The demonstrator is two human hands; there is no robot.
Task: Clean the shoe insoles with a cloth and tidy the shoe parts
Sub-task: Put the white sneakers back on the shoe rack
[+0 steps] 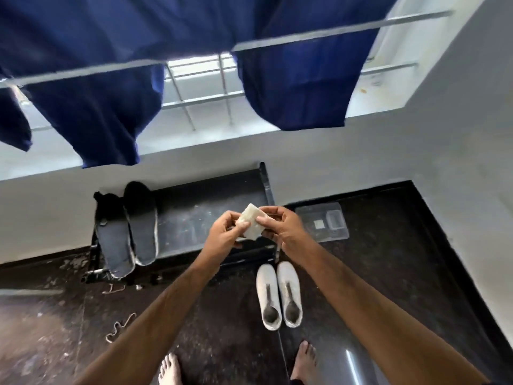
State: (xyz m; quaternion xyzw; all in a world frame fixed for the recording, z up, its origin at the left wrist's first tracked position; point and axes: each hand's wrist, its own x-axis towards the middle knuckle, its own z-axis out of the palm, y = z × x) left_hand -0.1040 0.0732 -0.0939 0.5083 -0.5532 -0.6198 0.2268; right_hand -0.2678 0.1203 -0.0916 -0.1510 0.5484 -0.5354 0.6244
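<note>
In the head view, a small folded white cloth (251, 224) is held up between both hands above a black bench (211, 215). It is pinched at its near left edge by the thumb and curled fingers of the left hand (224, 232), and its right side is gripped by the right hand (280, 227), whose thumb is laid across the fabric. Neither hand is spread open; both are closed on the cloth, which appears to be in the middle of being folded or opened out.

Two dark insoles (129, 232) are seen lying side by side across the left end of the bench, their nearer ends overhanging its front edge. A pair of white shoes (278, 294) stands on the dark floor (388, 273) in front of the bench, toes toward it. Loose laces (119, 327) are scattered on the floor to the left. Blue garments (294, 87) are draped over a rail above, and a clear plastic tray (322, 222) lies right of the bench.

The cloth is judged light, soft and limp, so a pad formed by folding would best be held across its width. The insoles are judged thin, light and flexible; each would likely best be taken at the overhanging end and supported along its length while wiped.
</note>
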